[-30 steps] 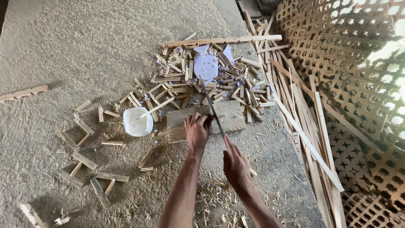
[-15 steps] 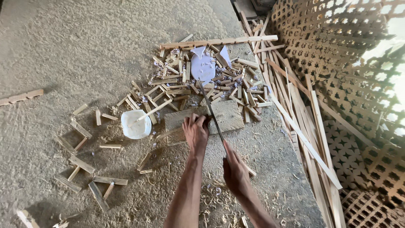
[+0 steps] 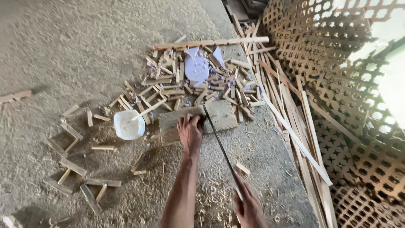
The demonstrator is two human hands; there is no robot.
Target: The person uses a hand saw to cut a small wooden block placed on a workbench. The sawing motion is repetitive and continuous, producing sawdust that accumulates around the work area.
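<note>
The wooden board [image 3: 219, 116] is lying flat on the sawdust-covered floor [image 3: 63, 50], in the middle of the scene. The left hand [image 3: 190, 131] is pressing down on its near edge, fingers spread and curled over the wood. The right hand [image 3: 249, 207], nearer and to the right, is gripping the handle end of a long thin blade [image 3: 219, 141], which is reaching away across the board just beside the left hand's fingers.

Just left of the board a white bowl [image 3: 128, 125] is sitting with a stick [image 3: 147, 109] leaning out of it. Beyond the board a heap of short wood offcuts [image 3: 190, 84] is spreading out, with a pale sheet [image 3: 196, 67] lying on top. More short pieces [image 3: 71, 166] are lying scattered at the near left. Long wooden slats [image 3: 295, 126] are lying along the right, beside lattice panels [image 3: 337, 55] that are leaning at the far right.
</note>
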